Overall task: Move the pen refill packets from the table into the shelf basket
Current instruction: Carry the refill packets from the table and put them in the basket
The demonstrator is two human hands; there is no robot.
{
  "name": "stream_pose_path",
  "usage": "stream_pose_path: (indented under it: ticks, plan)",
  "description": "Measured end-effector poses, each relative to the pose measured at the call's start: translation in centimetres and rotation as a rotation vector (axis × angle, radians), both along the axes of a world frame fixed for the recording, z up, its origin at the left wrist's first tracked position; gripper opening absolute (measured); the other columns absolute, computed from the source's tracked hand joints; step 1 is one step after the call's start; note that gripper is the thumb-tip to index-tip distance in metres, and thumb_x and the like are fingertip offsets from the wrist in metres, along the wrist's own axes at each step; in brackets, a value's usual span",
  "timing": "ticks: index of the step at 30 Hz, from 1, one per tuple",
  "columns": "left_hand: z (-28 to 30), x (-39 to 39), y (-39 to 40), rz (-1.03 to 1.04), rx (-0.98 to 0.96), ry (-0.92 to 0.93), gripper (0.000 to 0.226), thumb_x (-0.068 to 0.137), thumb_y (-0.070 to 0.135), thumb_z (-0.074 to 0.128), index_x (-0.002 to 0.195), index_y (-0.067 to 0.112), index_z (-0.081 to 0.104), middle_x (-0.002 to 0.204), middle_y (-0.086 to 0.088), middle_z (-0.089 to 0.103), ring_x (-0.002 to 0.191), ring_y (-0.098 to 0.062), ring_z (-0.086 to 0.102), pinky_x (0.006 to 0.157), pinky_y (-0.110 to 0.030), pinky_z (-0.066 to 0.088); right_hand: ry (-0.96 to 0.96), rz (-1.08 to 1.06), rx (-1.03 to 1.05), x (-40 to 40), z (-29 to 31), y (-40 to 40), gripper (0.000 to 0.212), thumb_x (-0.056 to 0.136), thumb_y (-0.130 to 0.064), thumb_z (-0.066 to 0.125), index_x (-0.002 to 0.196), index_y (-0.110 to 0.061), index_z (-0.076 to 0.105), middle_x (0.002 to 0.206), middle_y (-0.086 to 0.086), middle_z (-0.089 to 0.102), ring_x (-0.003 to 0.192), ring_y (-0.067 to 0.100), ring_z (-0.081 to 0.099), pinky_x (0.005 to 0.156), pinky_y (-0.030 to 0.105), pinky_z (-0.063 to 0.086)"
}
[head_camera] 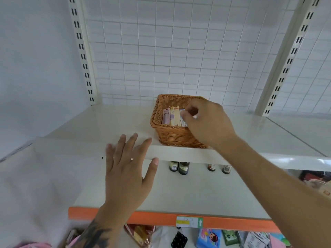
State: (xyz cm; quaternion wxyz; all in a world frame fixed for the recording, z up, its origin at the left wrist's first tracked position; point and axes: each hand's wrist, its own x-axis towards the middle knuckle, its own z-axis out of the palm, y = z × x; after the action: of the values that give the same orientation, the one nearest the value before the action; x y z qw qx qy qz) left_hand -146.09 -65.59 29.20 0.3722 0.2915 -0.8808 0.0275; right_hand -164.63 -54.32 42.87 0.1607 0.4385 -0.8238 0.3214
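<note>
From my head camera, my right hand [206, 122] reaches over the wicker basket [172, 135] on the upper shelf [107, 122], wrist bent down, fingers [185, 115] pinching a pen refill packet [183, 120] inside it. More packets [171, 117] stand beside it in the basket. My left hand [127, 169] hovers flat near the shelf's front edge, fingers spread and released, holding nothing

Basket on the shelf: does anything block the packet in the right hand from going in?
Nothing visible does. The right hand pinches a packet already inside the open-topped wicker basket, beside the other packets standing there. The left hand is spread at the shelf edge, clear of the basket.
</note>
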Motion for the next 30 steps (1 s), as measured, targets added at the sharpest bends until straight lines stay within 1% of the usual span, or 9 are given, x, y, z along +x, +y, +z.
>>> stream_pose_path:
  ticks: [3, 5, 7, 10, 15, 17, 20, 24, 30]
  plan:
    - [-0.6, 0.0, 1.1, 0.026, 0.015, 0.022, 0.061, 0.103, 0.057, 0.041, 0.157, 0.029, 0.043, 0.167, -0.009, 0.033, 0.158, -0.034, 0.018, 0.125, -0.063, 0.017, 0.337, 0.123, -0.247, 2.1, -4.2, 2.1, 0.029, 0.101, -0.043, 0.057, 0.112, -0.020, 0.072, 0.120, 0.003, 0.068, 0.111, 0.028, 0.064, 0.093, 0.046, 0.051]
    - [-1.1, 0.2, 2.1, 0.040, 0.026, 0.017, 0.064, 0.103, 0.058, 0.041, 0.161, 0.033, 0.034, 0.171, -0.007, 0.024, 0.160, -0.032, 0.013, 0.126, -0.061, 0.014, 0.495, 0.162, -0.265, 2.9, -7.3, 3.2, 0.035, 0.102, -0.040, 0.061, 0.124, -0.015, 0.071, 0.140, 0.013, 0.061, 0.132, 0.036, 0.056, 0.111, 0.053, 0.042]
    - [-1.9, 0.8, 3.4, 0.061, 0.042, -0.017, 0.064, 0.103, 0.059, 0.038, 0.162, 0.037, 0.028, 0.173, -0.005, 0.017, 0.160, -0.030, 0.010, 0.127, -0.060, 0.010, 0.573, 0.216, -0.255, 3.6, -10.7, 4.4, 0.038, 0.100, -0.038, 0.065, 0.131, -0.016, 0.071, 0.150, 0.018, 0.054, 0.143, 0.039, 0.047, 0.119, 0.058, 0.034]
    - [-4.5, 2.5, 5.8, 0.114, 0.128, -0.070, 0.062, 0.102, 0.062, 0.036, 0.160, 0.039, 0.034, 0.172, -0.003, 0.020, 0.159, -0.031, 0.014, 0.127, -0.060, 0.007, 0.500, 0.372, -0.189, 4.7, -16.3, 5.6, 0.041, 0.100, -0.037, 0.065, 0.137, -0.017, 0.067, 0.156, 0.018, 0.047, 0.148, 0.039, 0.040, 0.119, 0.060, 0.033]
    - [-10.8, 8.2, 11.2, 0.327, 0.270, -0.246, 0.060, 0.098, 0.060, 0.039, 0.153, 0.036, 0.045, 0.164, -0.007, 0.039, 0.152, -0.036, 0.034, 0.121, -0.067, 0.020, 0.295, 0.561, 0.096, 7.2, -25.4, 6.6, 0.047, 0.103, -0.040, 0.055, 0.145, -0.020, 0.058, 0.158, 0.016, 0.044, 0.147, 0.039, 0.040, 0.119, 0.058, 0.034]
    - [-13.4, 11.2, 13.6, 0.440, 0.329, -0.314, 0.060, 0.096, 0.058, 0.042, 0.150, 0.035, 0.051, 0.160, -0.009, 0.045, 0.147, -0.039, 0.040, 0.119, -0.069, 0.023, 0.271, 0.626, 0.220, 8.8, -28.5, 6.5, 0.050, 0.101, -0.042, 0.051, 0.147, -0.021, 0.052, 0.157, 0.018, 0.042, 0.144, 0.042, 0.041, 0.117, 0.058, 0.036]
    - [-16.3, 15.4, 17.7, 0.582, 0.497, -0.427, 0.061, 0.094, 0.059, 0.042, 0.151, 0.039, 0.046, 0.162, -0.006, 0.041, 0.150, -0.036, 0.036, 0.121, -0.067, 0.020, 0.247, 0.762, 0.364, 12.0, -32.4, 7.0, 0.057, 0.100, -0.045, 0.050, 0.151, -0.022, 0.047, 0.158, 0.020, 0.041, 0.141, 0.044, 0.044, 0.114, 0.060, 0.039]
    - [-18.2, 20.2, 23.6, 0.715, 0.691, -0.501, 0.060, 0.096, 0.061, 0.037, 0.154, 0.043, 0.038, 0.166, 0.002, 0.033, 0.155, -0.028, 0.025, 0.124, -0.063, 0.013, 0.222, 0.942, 0.550, 17.5, -35.0, 9.3, 0.060, 0.097, -0.047, 0.061, 0.151, -0.025, 0.048, 0.159, 0.017, 0.042, 0.142, 0.042, 0.045, 0.116, 0.057, 0.038]
    - [-20.3, 27.0, 30.1, 0.865, 0.810, -0.507, 0.059, 0.099, 0.068, 0.034, 0.154, 0.049, 0.029, 0.168, 0.002, 0.030, 0.154, -0.030, 0.027, 0.123, -0.063, 0.011, 0.224, 1.141, 0.694, 25.8, -35.1, 12.3, 0.065, 0.102, -0.054, 0.047, 0.160, -0.033, 0.028, 0.164, 0.009, 0.033, 0.146, 0.036, 0.037, 0.118, 0.050, 0.033]
